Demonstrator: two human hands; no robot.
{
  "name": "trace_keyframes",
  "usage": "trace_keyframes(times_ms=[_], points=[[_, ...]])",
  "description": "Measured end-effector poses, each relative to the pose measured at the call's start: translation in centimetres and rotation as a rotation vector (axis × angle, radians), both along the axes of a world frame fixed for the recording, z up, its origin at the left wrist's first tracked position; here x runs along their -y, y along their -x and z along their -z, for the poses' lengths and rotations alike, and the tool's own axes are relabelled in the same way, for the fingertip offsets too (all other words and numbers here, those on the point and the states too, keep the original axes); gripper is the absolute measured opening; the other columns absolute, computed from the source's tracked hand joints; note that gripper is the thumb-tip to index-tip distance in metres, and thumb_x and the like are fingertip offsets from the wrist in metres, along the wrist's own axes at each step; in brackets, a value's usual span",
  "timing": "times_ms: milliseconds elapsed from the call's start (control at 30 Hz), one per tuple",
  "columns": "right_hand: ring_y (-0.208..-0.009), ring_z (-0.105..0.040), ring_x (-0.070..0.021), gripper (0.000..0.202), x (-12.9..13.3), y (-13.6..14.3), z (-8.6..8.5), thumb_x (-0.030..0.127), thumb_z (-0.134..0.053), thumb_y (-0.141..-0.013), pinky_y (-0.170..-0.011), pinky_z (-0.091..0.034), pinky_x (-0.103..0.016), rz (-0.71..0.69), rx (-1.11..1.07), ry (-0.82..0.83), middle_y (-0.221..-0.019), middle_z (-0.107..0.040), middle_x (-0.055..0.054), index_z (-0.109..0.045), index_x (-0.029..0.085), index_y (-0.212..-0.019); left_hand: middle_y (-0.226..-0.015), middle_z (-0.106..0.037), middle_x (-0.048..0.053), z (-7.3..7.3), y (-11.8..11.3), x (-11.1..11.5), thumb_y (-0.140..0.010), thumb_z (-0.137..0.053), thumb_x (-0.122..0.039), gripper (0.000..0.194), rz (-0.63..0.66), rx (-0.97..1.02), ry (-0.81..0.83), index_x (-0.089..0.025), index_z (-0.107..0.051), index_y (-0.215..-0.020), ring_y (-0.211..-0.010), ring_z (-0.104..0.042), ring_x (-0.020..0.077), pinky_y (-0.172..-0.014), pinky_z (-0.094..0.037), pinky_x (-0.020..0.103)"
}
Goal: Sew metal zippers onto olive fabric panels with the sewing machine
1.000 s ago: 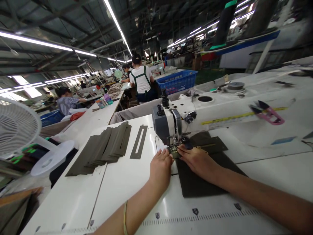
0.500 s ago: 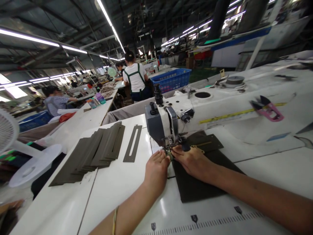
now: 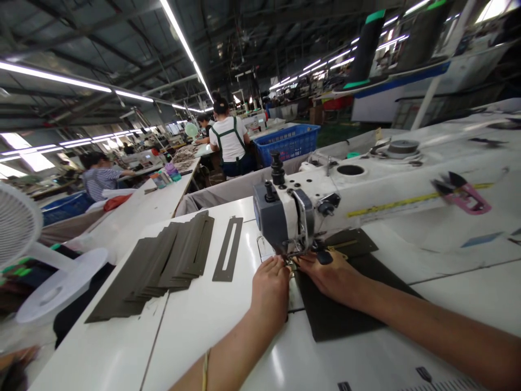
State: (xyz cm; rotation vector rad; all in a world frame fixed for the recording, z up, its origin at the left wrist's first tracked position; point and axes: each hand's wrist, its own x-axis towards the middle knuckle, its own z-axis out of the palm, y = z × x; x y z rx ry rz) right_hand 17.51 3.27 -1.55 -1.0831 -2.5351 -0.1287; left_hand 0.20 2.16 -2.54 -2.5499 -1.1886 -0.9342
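Under the head of a white sewing machine [image 3: 285, 209] lies a dark olive-brown panel [image 3: 337, 304], with a strip carrying a gold zipper [image 3: 345, 243] at its far side. My right hand [image 3: 331, 277] rests over the panel, fingers bent and gripping its edge close to the presser foot. Just left of the foot is my left hand [image 3: 271, 288], its fingers curled and pressed together. A small gold-coloured bit shows by its fingertips; what it pinches is hidden. The needle area is mostly covered by the machine head and my fingers.
Left of the machine lie a slotted dark frame piece [image 3: 228, 250] and a fanned stack of dark pieces [image 3: 163, 260]. A white fan [image 3: 61, 277] stands at far left. Pink-handled snips [image 3: 472, 198] sit on the machine arm. Co-workers sit beyond, near a blue basket [image 3: 287, 144].
The whole view has shifted, so the machine and table appear slightly right and lower. Both hands stay beside the presser foot with the panel, in nearly the same pose.
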Motion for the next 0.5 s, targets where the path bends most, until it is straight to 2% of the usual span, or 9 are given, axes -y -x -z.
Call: trace_keyframes(times_ms=[333, 500], points=[[-0.085, -0.062, -0.0191, 0.027, 0.37, 0.10, -0.09, 0.005, -0.041, -0.082, -0.081, -0.047, -0.031, -0.028, -0.107, -0.060, -0.092, -0.068, -0.009, -0.062, 0.016, -0.093, -0.088, -0.069, 0.010, 0.18, -0.05, 0.19, -0.084, -0.050, -0.009, 0.015, -0.031, 0.011, 0.017, -0.016, -0.061, -0.077, -0.084, -0.066, 0.0215, -0.082, -0.054, 0.039], [-0.074, -0.063, -0.0180, 0.019, 0.30, 0.31, -0.09, 0.011, -0.044, -0.085, -0.074, -0.048, -0.029, -0.001, -0.165, -0.089, -0.083, -0.068, -0.007, -0.062, 0.017, -0.085, -0.091, -0.069, 0.010, 0.12, 0.05, 0.36, -0.084, -0.051, -0.009, 0.013, -0.044, 0.015, 0.027, -0.016, -0.061, -0.079, -0.085, -0.066, 0.0207, -0.084, -0.054, 0.038]])
